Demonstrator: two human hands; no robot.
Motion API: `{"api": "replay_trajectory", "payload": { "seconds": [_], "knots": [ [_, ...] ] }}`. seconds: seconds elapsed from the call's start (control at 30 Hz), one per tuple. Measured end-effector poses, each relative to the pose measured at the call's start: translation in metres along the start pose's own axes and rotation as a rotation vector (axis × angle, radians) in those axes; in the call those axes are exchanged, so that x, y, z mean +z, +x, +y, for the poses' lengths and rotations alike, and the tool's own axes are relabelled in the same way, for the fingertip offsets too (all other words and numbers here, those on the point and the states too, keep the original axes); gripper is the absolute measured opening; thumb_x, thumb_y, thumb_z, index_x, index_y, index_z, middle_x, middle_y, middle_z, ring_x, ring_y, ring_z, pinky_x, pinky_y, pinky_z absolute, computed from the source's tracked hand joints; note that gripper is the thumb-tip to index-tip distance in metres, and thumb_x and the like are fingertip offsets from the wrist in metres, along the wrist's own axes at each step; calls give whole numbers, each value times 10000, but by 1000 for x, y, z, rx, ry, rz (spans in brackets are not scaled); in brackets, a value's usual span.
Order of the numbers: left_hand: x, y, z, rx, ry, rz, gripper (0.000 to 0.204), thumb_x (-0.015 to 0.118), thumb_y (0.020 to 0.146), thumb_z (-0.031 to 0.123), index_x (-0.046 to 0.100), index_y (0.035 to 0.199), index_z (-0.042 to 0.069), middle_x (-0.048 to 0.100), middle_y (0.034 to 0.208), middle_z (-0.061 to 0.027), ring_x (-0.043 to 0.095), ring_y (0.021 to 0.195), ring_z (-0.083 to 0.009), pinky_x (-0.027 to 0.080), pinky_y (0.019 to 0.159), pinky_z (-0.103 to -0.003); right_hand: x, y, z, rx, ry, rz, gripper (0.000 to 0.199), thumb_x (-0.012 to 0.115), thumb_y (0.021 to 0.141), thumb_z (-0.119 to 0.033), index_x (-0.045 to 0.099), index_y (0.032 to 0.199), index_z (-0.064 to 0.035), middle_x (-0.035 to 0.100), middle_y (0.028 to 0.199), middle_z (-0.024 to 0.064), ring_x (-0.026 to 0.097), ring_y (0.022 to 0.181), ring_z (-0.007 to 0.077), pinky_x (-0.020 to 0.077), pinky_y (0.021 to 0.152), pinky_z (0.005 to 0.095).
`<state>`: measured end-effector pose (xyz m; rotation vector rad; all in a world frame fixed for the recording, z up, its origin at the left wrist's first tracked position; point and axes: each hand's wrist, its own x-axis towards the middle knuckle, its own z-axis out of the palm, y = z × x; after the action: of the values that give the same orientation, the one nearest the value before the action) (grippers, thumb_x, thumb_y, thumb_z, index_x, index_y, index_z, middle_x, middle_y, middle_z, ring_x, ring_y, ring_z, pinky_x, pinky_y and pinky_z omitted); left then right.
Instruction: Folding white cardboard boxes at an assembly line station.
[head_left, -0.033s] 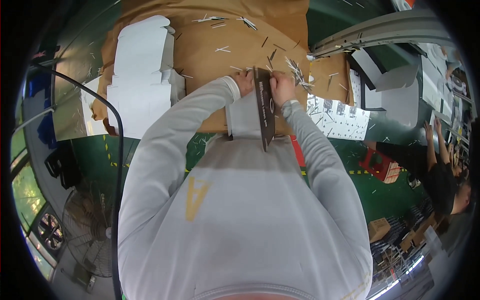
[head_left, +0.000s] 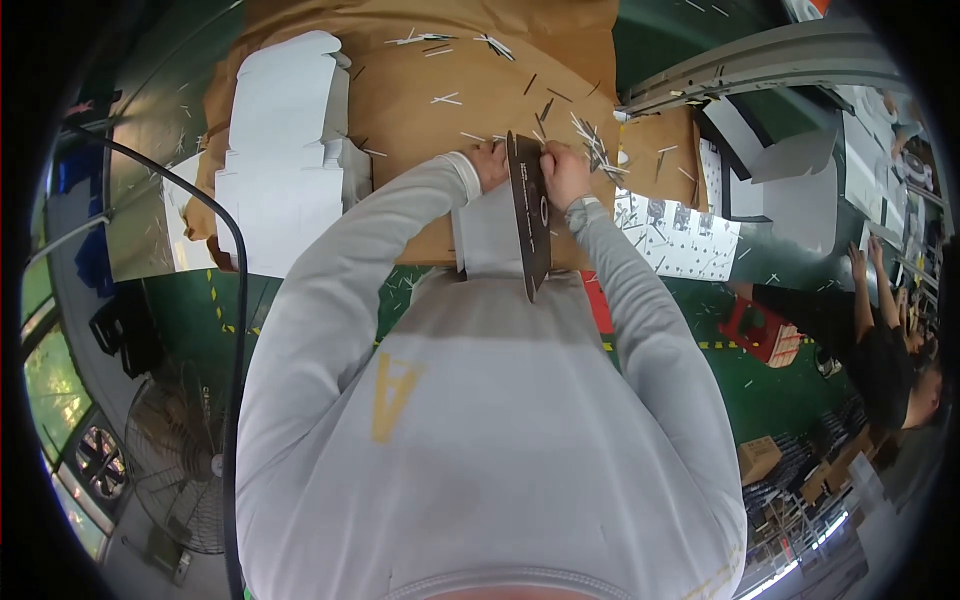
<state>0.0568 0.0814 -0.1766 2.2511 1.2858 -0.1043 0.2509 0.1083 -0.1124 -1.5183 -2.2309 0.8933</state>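
A folded cardboard piece stands on edge in front of my body, with a dark printed panel (head_left: 533,220) facing right and a white panel (head_left: 488,235) to its left. My left hand (head_left: 487,165) has its fingers curled at the far end of the piece, on the white side. On the dark side, my right hand (head_left: 566,175) pinches the same far edge. Both sets of fingertips are partly hidden by the cardboard.
Brown paper (head_left: 430,95) covers the table, strewn with thin black and white strips (head_left: 598,150). White box blanks (head_left: 285,130) lie stacked at left. A printed sheet (head_left: 680,240) and dark-edged cardboard (head_left: 795,175) are at right. A black cable (head_left: 241,300) hangs at left; another person (head_left: 880,350) is far right.
The dark panel has turned very slightly. Both hands keep their place on the cardboard.
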Motion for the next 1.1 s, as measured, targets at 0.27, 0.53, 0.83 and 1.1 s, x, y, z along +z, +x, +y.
{"api": "replay_trajectory", "payload": {
  "seconds": [0.27, 0.53, 0.83, 1.1],
  "knots": [
    [-73, -86, 17, -570, -228, 412, 252, 422, 818, 113, 404, 1053, 24, 543, 937, -253, 558, 791, -433, 468, 701, -486, -38, -36, 38, 329, 632, 625, 227, 505, 866, -199, 600, 836, 5, 583, 663, 53, 517, 603, 121, 418, 535, 290],
    [22, -180, 74, -631, -1101, 722, 358, 456, 838, 55, 492, 1194, 46, 523, 948, -84, 533, 769, -165, 464, 657, -265, -12, -102, 7, 559, 413, -64, 400, 656, 757, -367, 613, 868, 16, 624, 698, 146, 606, 616, 268, 486, 632, 366],
    [-39, -173, 22, -629, -1495, 884, 450, 397, 916, 400, 545, 1054, -3, 617, 895, -112, 588, 822, -174, 477, 715, -282, -53, -33, 41, 115, 376, -82, 474, 678, 743, -158, 497, 1141, 25, 567, 708, 44, 536, 624, 120, 449, 585, 245],
    [3, -66, -1, -383, -1003, 472, 308, 463, 894, 202, 496, 1108, -17, 583, 1027, -95, 548, 906, -163, 448, 805, -277, -12, -17, 31, 306, 552, 304, 292, 694, 704, -95, 605, 952, 30, 641, 774, 85, 595, 686, 138, 482, 637, 264]
  ]
}}
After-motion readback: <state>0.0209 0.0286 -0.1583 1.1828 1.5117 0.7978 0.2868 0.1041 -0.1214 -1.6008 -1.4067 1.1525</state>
